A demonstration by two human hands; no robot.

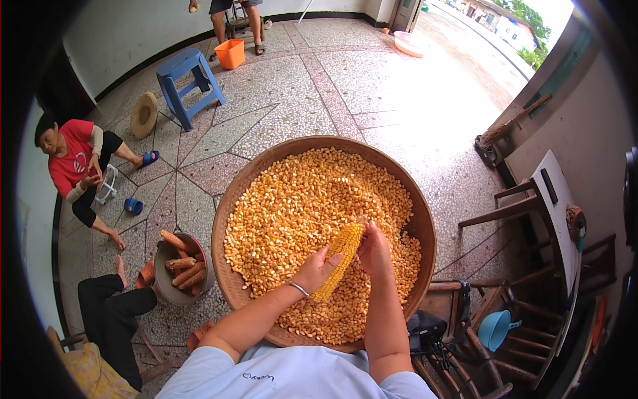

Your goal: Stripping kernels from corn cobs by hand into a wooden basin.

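Observation:
A yellow ear of dried corn (340,259) lies slanted across my left hand (315,269), whose thumb and fingers wrap its lower half. My right hand (375,251) touches the upper end of the ear, its fingers bent against the tip; whether it grips there is hard to see. Both hands are above a wide round woven basket (429,239) in front of my body. Loose corn kernels (299,199) cover most of its bottom. The underside of the ear is hidden by my left hand.
A bucket (164,287) of bare corn cobs (189,274) stands to the left, near a seated person (77,154) and another person's legs (107,309). Farther off are a blue plastic stool (187,75) and an orange bin (230,54). Wooden chairs (463,319) holding a blue dipper (493,330) crowd the right.

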